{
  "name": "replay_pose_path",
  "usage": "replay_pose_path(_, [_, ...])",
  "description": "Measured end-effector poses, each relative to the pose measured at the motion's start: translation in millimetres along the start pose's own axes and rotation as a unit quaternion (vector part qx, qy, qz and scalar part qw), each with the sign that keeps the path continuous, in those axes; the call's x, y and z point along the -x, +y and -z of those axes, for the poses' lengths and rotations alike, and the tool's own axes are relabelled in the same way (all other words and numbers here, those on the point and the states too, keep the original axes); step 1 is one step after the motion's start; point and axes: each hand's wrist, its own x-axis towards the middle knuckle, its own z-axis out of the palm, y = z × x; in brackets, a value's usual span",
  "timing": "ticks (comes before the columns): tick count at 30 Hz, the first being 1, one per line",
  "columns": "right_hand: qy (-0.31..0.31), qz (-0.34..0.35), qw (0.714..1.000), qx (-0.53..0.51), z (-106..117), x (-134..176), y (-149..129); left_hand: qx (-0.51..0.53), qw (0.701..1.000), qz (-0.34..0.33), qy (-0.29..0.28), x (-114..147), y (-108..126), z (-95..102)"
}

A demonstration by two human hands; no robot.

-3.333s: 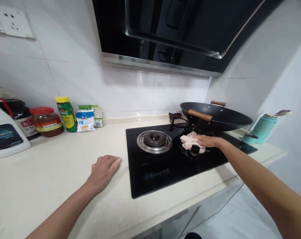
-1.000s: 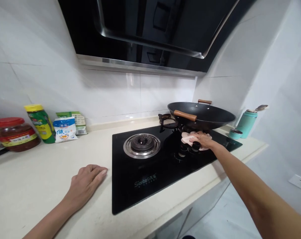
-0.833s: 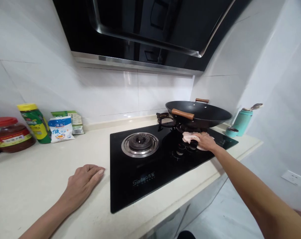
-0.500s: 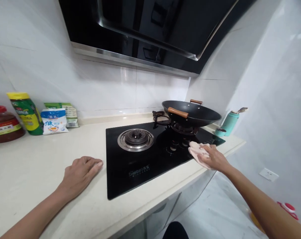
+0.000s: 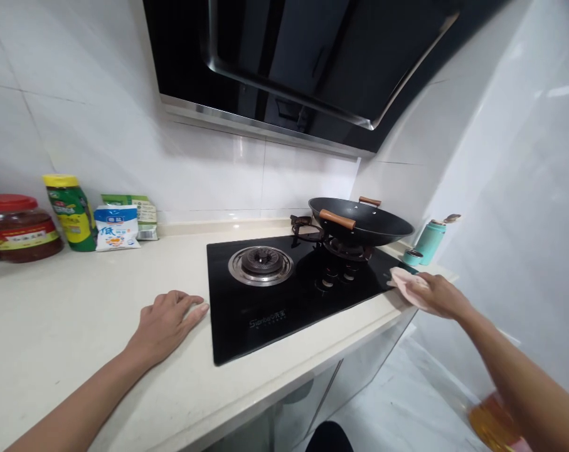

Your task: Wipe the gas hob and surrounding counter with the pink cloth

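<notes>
Kitchen, identified by: hob [image 5: 299,300] set into pale countertop [image 5: 91,301]; wok [image 5: 364,221] placed on hob; range hood [image 5: 284,59] mounted above; red-lidded jar [image 5: 19,231] and packets [image 5: 117,229] ranged near tiled wall [image 5: 209,172].

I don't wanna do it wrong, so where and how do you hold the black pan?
Probably by the two wooden handles on the pan: they sit on roughly opposite sides of its wide rim. Come from the front left for the near handle and from above for the far handle. Drop the cloth from the right hand first.

Bright, cool light puts glare on the glossy white wall [image 5: 524,188] at right; the near-right amber object [image 5: 491,422] looks blurred.
</notes>
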Motion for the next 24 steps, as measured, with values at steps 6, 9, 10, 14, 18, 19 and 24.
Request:
replay_pose_path(6, [-0.015, -0.066, 0.997, 0.028, -37, 26, -73, 0.001, 1.0, 0.004, -0.004, 3, 9, 2.9])
replay_pose_path(9, [-0.018, 0.003, 0.999, 0.031, -34, 58, -100, -0.009, 1.0, 0.004, -0.01, 4, 12, 3.0])
replay_pose_path(10, [-0.017, 0.025, 0.999, 0.034, -32, 69, -111, -0.012, 1.0, 0.003, -0.01, 4, 13, 2.7])
replay_pose_path(14, [-0.011, 0.097, 0.995, 0.025, -18, 114, -168, -0.017, 1.0, -0.003, -0.007, 5, 13, 0.9])
replay_pose_path(18, [-0.036, 0.183, 0.981, -0.045, -1, 158, -231, -0.027, 1.0, -0.005, -0.01, 7, 14, 1.8])
replay_pose_path(19, [-0.049, 0.209, 0.975, -0.065, 3, 169, -247, -0.026, 1.0, -0.005, -0.01, 8, 15, 2.4])
replay_pose_path(24, [-0.089, 0.34, 0.922, -0.161, 18, 221, -313, -0.031, 0.999, -0.004, 0.01, 13, 18, 4.3])
